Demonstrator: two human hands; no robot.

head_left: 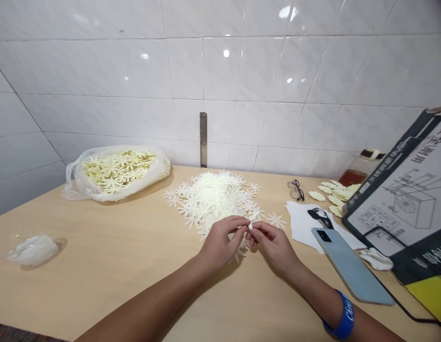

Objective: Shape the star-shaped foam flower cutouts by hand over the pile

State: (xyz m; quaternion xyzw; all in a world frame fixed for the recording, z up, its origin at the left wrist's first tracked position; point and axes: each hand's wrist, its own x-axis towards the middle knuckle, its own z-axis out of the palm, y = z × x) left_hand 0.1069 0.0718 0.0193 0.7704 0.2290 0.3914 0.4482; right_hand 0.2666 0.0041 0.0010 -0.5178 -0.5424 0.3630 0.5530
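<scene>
My left hand (222, 240) and my right hand (273, 244) meet over the table, fingertips pinched together. Between them is a small pale flower cutout (251, 224), mostly covered by the fingers. Just beyond the hands rises a heap of white, thin-petalled flower cutouts (215, 194), with a few loose ones around its edge. A single flower cutout (276, 220) lies right of the heap. On my right wrist is a blue wristband (343, 316).
A plastic bag (99, 192) of yellowish flower cutouts stands back left; a clear bag of white material (35, 249) lies front left. Rightward are eyeglasses (295, 189), white paper (301, 228), keys (320, 217), a light-blue phone (352, 266), scalloped pieces (336, 194), a jar (359, 168) and a leaning box (406, 199).
</scene>
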